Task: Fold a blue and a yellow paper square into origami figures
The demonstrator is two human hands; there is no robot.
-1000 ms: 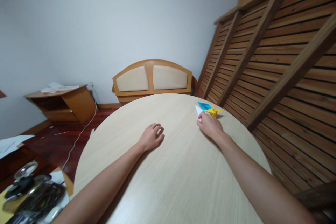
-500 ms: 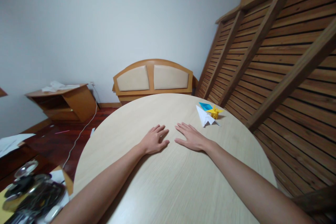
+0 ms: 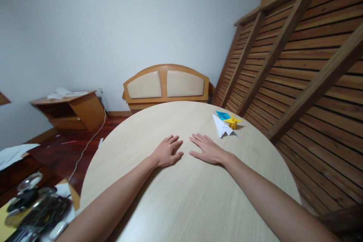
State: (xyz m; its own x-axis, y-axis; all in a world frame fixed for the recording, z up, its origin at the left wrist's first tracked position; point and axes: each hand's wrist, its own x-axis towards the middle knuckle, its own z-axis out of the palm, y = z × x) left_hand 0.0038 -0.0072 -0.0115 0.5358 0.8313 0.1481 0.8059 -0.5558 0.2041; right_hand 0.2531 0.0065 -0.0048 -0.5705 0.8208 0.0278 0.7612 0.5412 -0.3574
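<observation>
On the pale round table (image 3: 198,196) both palms lie flat, left hand (image 3: 167,153) and right hand (image 3: 208,150) fingers spread and holding nothing, the white paper plane (image 3: 222,128) resting apart beside what looks like yellow origami (image 3: 233,121); best keep hands low and steady.

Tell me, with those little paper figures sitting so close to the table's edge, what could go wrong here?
The white paper plane, yellow folded figure and blue folded piece lie near the far right rim of the round table. A sweep of the right hand, the nearer one, might knock them off. Both hands lie flat and open, left hand included, so nothing holds the light paper against a draught.
</observation>
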